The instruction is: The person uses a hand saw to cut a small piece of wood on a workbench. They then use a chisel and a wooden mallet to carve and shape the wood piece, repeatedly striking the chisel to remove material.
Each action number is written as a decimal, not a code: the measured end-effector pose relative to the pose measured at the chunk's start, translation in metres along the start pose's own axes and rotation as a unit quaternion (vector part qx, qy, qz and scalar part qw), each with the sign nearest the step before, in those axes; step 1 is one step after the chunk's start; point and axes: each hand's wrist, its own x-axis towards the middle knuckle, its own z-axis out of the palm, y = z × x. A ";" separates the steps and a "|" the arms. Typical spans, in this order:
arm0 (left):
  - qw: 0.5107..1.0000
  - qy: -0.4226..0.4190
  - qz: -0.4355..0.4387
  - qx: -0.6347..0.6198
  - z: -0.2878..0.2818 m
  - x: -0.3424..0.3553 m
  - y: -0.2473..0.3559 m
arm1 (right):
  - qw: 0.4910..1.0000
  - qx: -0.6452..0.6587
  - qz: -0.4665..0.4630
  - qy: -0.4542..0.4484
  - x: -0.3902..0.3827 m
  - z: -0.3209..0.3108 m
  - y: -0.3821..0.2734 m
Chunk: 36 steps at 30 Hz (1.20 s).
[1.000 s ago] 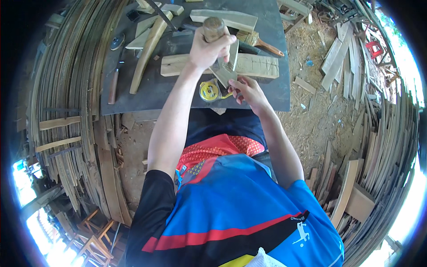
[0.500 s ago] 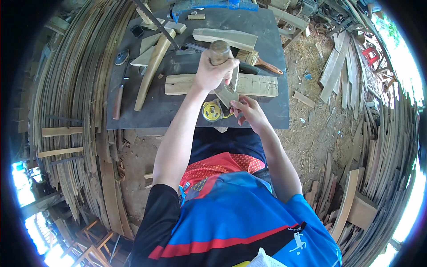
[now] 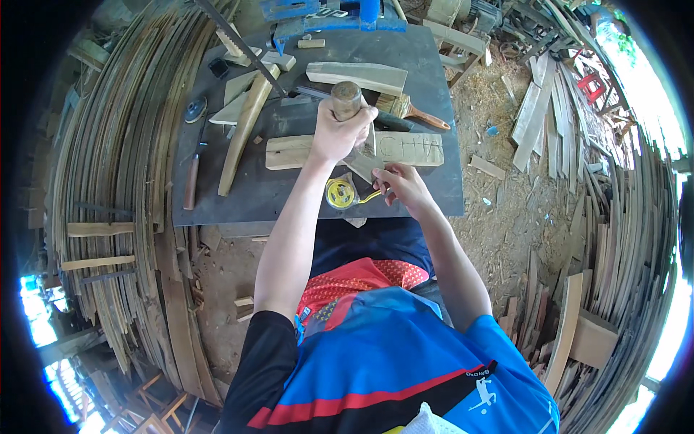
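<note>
My left hand [image 3: 334, 136] is closed around a tool with a round wooden handle [image 3: 346, 98]; its grey metal blade [image 3: 363, 162] points down at the near edge of a flat wooden plank [image 3: 408, 149] with pencil marks. The plank lies on a dark workbench [image 3: 238, 206]. Just below the blade, my right hand [image 3: 402, 186] pinches the yellow strip pulled out of a round yellow tape measure [image 3: 340, 194], which lies on the bench next to the plank.
Also on the bench are a long curved wooden piece [image 3: 242, 137], a saw [image 3: 235, 40], a wood block [image 3: 358, 72], a brush [image 3: 419, 116] and a wooden-handled tool [image 3: 191, 181]. A blue vise [image 3: 325, 11] stands at the back. Stacked wooden slats [image 3: 108, 181] flank both sides.
The view has tilted, so the bench and both hands sit lower in the picture. My hands keep the same hold over the plank and tape measure.
</note>
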 end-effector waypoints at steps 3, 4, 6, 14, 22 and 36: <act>0.998 0.044 0.041 0.022 0.000 -0.001 -0.003 | 1.000 0.004 -0.005 -0.005 0.002 0.001 0.001; 0.997 0.054 0.037 0.029 0.002 -0.002 -0.002 | 1.000 0.008 -0.005 -0.008 0.003 0.001 0.002; 0.996 0.074 0.029 0.045 0.005 -0.003 0.002 | 1.000 -0.002 0.001 -0.001 0.003 0.000 0.003; 0.995 0.071 0.056 0.043 -0.002 0.001 0.004 | 1.000 0.021 -0.004 0.012 0.009 0.011 0.005; 0.989 0.119 0.079 0.030 -0.002 -0.001 0.003 | 1.000 -0.012 0.002 0.020 0.009 0.010 0.001; 0.988 0.102 0.101 0.057 -0.005 -0.005 -0.003 | 0.960 -0.266 -0.043 0.071 0.022 -0.015 -0.027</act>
